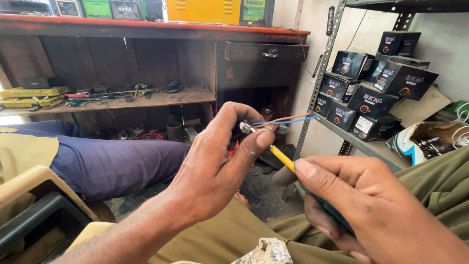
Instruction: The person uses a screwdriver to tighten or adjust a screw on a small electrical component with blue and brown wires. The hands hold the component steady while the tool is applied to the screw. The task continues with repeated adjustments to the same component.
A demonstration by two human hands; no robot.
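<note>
To your right, the grey metal rack (320, 80) carries a heap of black cartons (371, 83), all closed, so their contents stay unseen. Lower on the same shelf a torn cardboard box (420, 134) lies open with small metal parts (430, 143) in it, too small to tell apart. On the lower wooden shelf (161, 100) of the workbench you have loose hand tools (112, 93) scattered, and flat yellow packs (29, 95) stacked at its left end. The drawer (264, 51) under the red bench top (146, 24) is shut.

Your left hand (215, 171) pinches a small metal fitting (245, 128) between thumb and forefinger, the other fingers curled in behind it. From the fitting a blue wire (293, 119) and a brown wire (288, 118) run out to the right, almost level, rising slightly. Your right hand (371, 205) grips a screwdriver with its fingers wrapped tight around the dark green handle (325, 205), thumb laid along the top. Its yellow shaft (282, 157) lies on a diagonal, from the handle at lower right up to the fitting at upper left, where its tip meets the piece in front of you, above your lap.

Most of the handle is buried in your fist, and your left thumb hides the exact point of contact. The person in blue trousers (112, 161) at your left is cut off by the frame edge
</note>
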